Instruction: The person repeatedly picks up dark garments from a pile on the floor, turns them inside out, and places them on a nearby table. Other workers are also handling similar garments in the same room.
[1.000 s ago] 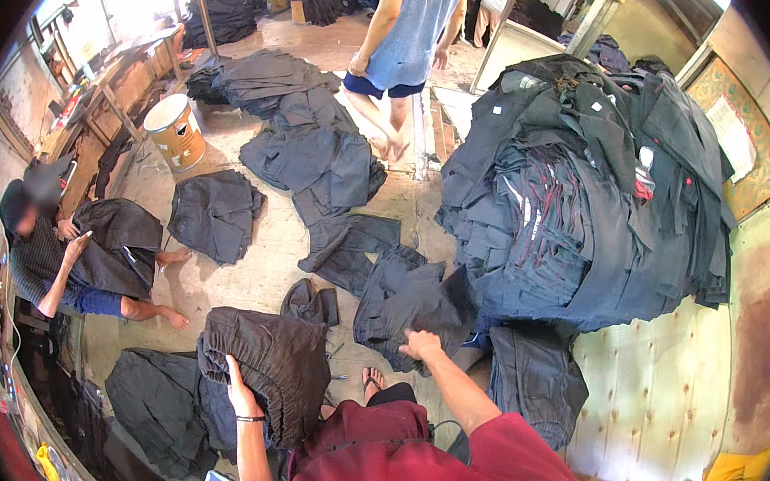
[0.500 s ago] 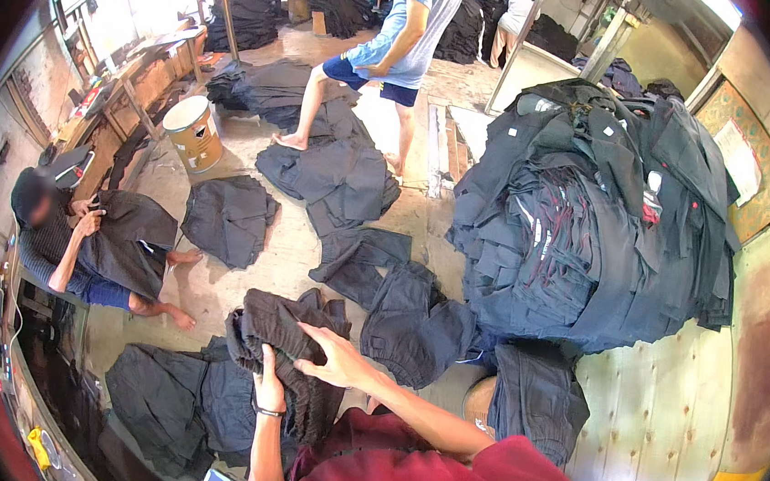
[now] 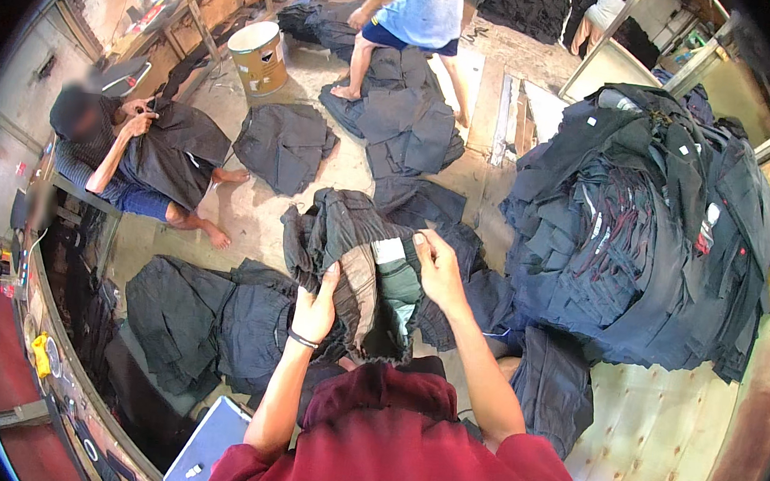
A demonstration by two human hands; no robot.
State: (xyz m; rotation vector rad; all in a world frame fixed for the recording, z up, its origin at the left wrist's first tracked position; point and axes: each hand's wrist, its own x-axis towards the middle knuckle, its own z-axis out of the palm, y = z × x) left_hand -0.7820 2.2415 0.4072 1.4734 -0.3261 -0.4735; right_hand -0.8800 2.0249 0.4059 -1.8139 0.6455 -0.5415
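Note:
Both hands hold up a dark pair of trousers [image 3: 336, 222] with an elastic waistband, spread so its inside shows with brown and pale green-grey cloth. My left hand [image 3: 313, 306] closes on the gathered edge on the left. My right hand [image 3: 442, 268] pinches the opposite edge between thumb and fingers. Close to my left forearm, more dark trousers [image 3: 177, 314] lie in a spread heap. Beyond the held pair, further dark trousers [image 3: 408, 128] lie scattered across the floor.
At right rises a big bundle of dark garments [image 3: 586, 249]. A seated person [image 3: 105, 147] at left handles dark cloth; another [image 3: 423, 10] stands among garments at the back. A tan drum [image 3: 258, 65] stands near the bench [image 3: 181, 7]. A grey-blue board [image 3: 207, 445] lies beside my left arm.
The bunched trousers have been opened out between my hands, showing the inside. My right hand has moved away from my left to the far edge. The view has shifted; the standing person has changed stance.

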